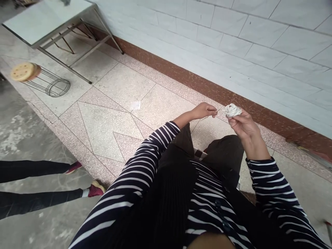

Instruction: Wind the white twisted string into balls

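On the left, a round stool [26, 72] stands near a table [49, 19] bearing something dark and blurred [66, 2]. A white scrap [136, 105] lies on the floor [109, 83]. The left hand [201, 111] has its grip pinched closed on a thin strand [220, 109], leading to a white cord bundle [232, 110] held up over the floor by the right hand [246, 126], its grip closed on the bundle's near side.

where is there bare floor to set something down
Bare speckled floor lies between the small white paper scrap and the brown skirting strip, and from the scrap towards the white-topped metal table. It's crowded by the table, with the round yellow wire stool beside it, and over the dark trousers, where the right hand holds white coiled string near the left hand.
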{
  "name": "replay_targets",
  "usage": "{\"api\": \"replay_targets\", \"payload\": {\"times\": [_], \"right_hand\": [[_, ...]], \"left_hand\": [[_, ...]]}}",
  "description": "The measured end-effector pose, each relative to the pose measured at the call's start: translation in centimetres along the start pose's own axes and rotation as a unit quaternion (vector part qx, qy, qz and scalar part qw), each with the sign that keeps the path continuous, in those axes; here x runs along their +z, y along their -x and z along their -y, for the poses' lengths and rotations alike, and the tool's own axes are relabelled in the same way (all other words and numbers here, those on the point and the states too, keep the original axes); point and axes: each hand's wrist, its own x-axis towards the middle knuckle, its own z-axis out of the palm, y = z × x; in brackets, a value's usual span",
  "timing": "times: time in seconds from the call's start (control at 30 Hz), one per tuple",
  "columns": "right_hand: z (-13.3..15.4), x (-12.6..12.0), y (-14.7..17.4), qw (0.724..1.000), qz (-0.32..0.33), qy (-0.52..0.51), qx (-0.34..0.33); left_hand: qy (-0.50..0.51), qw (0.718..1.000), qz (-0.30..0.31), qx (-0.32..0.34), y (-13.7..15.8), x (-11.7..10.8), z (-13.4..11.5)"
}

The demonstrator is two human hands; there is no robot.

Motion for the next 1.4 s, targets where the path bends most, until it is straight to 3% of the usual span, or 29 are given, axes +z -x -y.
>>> {"api": "replay_targets", "payload": {"times": [0.13, 0.23, 0.37, 0.5, 0.6, 0.7, 0.77, 0.83, 0.9, 0.97, 1.07, 1.13, 1.23, 1.4], "right_hand": [[1.6, 1.2, -1.2, 0.99, -0.039, -0.131, 0.041], [2.2, 2.1, -1.4, 0.988, -0.029, -0.148, 0.045], [2.5, 2.2, -1.6, 0.989, -0.028, -0.143, 0.028], [2.7, 2.4, -1.7, 0.99, -0.084, -0.117, 0.002], [2.9, 3.3, -1.5, 0.992, -0.102, -0.077, -0.006], [3.2, 3.9, -1.6, 0.991, -0.125, -0.043, -0.032], [3.4, 3.5, -1.9, 0.985, -0.153, -0.025, -0.076], [3.1, 2.4, -2.3, 0.973, -0.193, 0.015, -0.124], [2.2, 1.2, -2.5, 0.961, -0.227, 0.082, -0.134], [0.6, 0.5, -2.3, 0.959, -0.231, 0.132, -0.1], [-2.1, 1.2, -0.8, 0.977, -0.163, 0.133, -0.027], [-3.1, 2.2, 0.8, 0.989, -0.104, 0.109, 0.005], [-3.0, 3.3, 3.0, 0.996, -0.061, 0.052, 0.026], [-1.1, 1.6, 2.6, 0.989, -0.119, -0.076, 0.037]], "left_hand": [[-0.035, 0.992, -0.075, -0.095, -0.1, -1.2, 4.7], [-0.051, 0.977, -0.129, -0.164, 0.8, -3.2, 7.7], [-0.064, 0.968, -0.15, -0.189, 1.7, -4.2, 9.5], [-0.046, 0.98, -0.12, -0.153, 0.5, -2.2, 7.6], [0.044, 0.994, -0.084, -0.06, -1.3, 0.5, 4.4], [0.135, 0.989, -0.062, 0.023, -2.0, 3.2, 1.2], [0.14, 0.99, -0.011, 0.023, -1.2, 4.7, 0.0], [0.083, 0.996, 0.043, -0.003, 0.6, 5.7, -0.7], [-0.002, 0.998, 0.056, -0.014, 2.4, 5.8, -1.2], [-0.084, 0.996, 0.032, 0.009, 3.4, 5.0, -1.9], [-0.165, 0.984, -0.004, 0.07, 3.0, 2.7, -3.4], [-0.179, 0.98, -0.015, 0.085, 2.0, 1.4, -3.9], [-0.154, 0.986, -0.014, 0.058, 1.0, 0.8, -3.2], [-0.117, 0.993, -0.006, -0.003, 2.4, 3.6, 0.4]]}}
